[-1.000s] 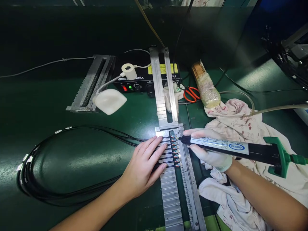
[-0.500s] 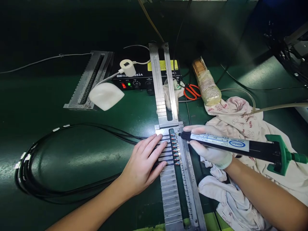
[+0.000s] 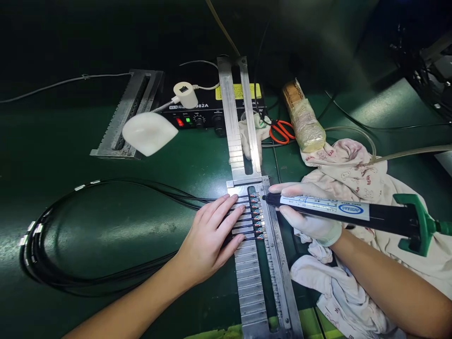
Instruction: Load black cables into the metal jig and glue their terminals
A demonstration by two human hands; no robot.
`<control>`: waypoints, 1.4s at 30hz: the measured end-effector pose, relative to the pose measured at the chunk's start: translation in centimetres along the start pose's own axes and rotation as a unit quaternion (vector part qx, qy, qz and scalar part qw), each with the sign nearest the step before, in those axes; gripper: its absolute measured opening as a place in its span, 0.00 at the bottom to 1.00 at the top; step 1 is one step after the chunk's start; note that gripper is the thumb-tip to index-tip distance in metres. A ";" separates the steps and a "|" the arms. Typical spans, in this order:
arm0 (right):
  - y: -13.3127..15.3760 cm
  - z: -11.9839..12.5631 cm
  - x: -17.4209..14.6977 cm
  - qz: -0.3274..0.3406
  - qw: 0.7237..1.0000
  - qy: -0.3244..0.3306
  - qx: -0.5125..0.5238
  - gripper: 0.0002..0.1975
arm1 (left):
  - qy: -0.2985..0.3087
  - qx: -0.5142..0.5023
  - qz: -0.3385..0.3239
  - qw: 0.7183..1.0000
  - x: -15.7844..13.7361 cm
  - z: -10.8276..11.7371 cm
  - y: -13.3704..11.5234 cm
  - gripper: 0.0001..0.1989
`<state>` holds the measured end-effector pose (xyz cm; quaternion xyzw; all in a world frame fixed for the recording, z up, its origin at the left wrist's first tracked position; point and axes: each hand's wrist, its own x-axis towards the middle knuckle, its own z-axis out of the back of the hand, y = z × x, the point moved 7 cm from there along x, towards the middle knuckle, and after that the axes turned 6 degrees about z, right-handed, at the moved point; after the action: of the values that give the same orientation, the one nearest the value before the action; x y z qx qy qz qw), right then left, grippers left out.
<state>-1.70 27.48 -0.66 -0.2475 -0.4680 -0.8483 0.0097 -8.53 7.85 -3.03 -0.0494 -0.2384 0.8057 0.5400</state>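
Fingers loosely spread, a bare left hand (image 3: 208, 242) rested across black cables (image 3: 151, 264) on a slotted metal fixture (image 3: 249, 278); the right hand (image 3: 312, 225) (gloved) wrapped closely around a syringe (image 3: 384, 219), its tip beside the connectors (image 3: 260, 218), though contact was too small to tell. Steady aim and flat cables likely mattered most.

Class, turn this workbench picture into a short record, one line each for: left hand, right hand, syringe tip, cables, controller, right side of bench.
Left hand: bare, fingers spread over black cables on a slotted metal fixture
Right hand: gloved, holding a black syringe
Syringe tip: near the upper connector ends; contact unclear
Cables: looped to the left, with white tags
Controller: black box, red and green lights lit
Right side of bench: printed cloth, orange-handled scissors
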 end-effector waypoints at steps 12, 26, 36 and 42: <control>0.6 0.3 -0.1 0.033 0.998 -0.004 0.049 0.12 | 0.001 0.000 -0.002 1.000 0.0 0.1 0.0 0.25; 0.3 -0.1 -0.1 0.011 0.998 -0.013 0.066 0.13 | -0.004 -0.003 -0.004 1.000 0.2 0.2 -0.1 0.25; 0.3 0.0 -0.1 0.011 0.998 -0.015 0.068 0.12 | -0.004 -0.002 -0.005 1.000 0.3 0.2 -0.1 0.25; 0.3 0.0 -0.1 0.019 0.999 -0.012 0.049 0.13 | -0.002 -0.001 -0.003 1.000 0.2 0.1 -0.1 0.25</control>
<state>-1.56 27.31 -0.47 -0.2659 -0.5041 -0.8211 0.0320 -8.57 8.03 -2.90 -0.0477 -0.2409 0.8038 0.5419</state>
